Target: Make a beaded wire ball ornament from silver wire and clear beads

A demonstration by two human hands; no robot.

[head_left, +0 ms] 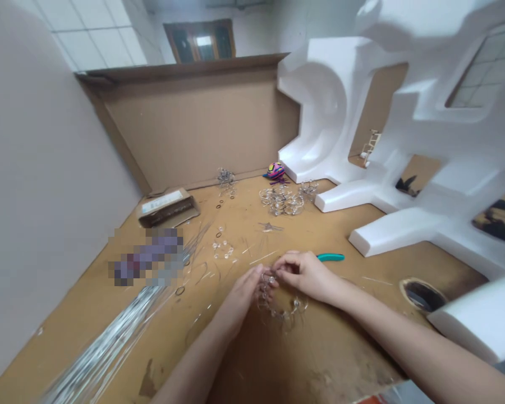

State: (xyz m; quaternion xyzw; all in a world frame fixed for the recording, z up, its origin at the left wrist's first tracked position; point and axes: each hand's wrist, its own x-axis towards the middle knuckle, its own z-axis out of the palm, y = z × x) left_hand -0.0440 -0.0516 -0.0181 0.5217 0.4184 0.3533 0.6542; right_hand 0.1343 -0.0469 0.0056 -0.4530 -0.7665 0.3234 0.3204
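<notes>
Both hands meet over a looped wire piece with clear beads at the table's near middle. My left hand grips its left side, thumb and fingers closed around the wire. At its upper edge my right hand pinches the wire; the exact spot between the fingertips is too small to make out. The rest of the loop hangs below and between the hands. Just beyond my right hand lies a tool with a teal handle, its other end hidden. Loose clear beads lie to the left.
A bundle of straight wires lies at left, near a small cardboard box. Finished-looking wire loops sit farther back beside a colourful ball-like item. White foam packing stands along the right; a round hole is in the table.
</notes>
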